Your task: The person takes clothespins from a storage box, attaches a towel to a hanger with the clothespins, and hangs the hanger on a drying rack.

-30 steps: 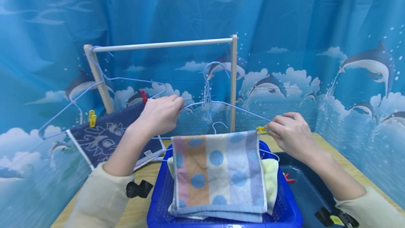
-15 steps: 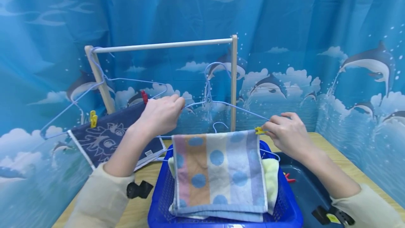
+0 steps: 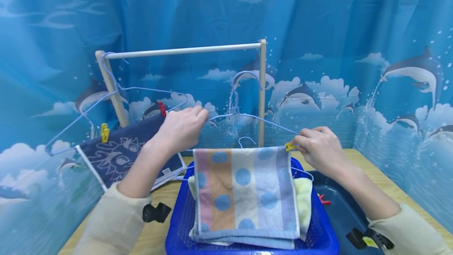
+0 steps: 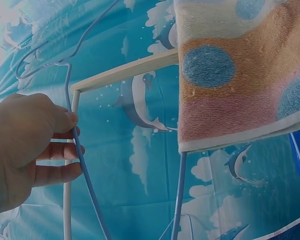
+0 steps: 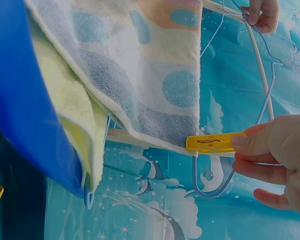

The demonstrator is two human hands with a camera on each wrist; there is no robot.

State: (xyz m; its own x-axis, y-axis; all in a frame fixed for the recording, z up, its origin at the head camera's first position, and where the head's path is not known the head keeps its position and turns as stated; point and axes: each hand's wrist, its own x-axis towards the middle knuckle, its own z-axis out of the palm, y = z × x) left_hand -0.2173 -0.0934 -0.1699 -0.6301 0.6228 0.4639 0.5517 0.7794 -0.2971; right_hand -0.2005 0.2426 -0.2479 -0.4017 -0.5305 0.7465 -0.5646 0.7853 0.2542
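Left hand (image 3: 182,127) grasps the left sloping wire of a light blue hanger (image 3: 236,107), while the right hand (image 3: 318,148) pinches a yellow clothespin (image 3: 289,146) between thumb and fingers. From big to small, the drying rack (image 3: 262,97) stands at the far side, and a dark blue towel (image 3: 122,156) hangs near its left end. In the near middle is the blue plastic basket (image 3: 323,219); above it the striped towel (image 3: 244,192) with blue dots hangs folded over the held hanger, in front of a pale yellow cloth (image 3: 303,200). Compared with one second ago, this towel lies almost the same, but the hanger's hook has turned slightly and stands more to the right. Smaller still, the clothespin has moved a little left together with the right hand, and its tip overlaps the towel's right corner. I judge that this corner is nearly fastened; whether the clothespin also bites the wire, I cannot tell. On the left corner I see no clip.
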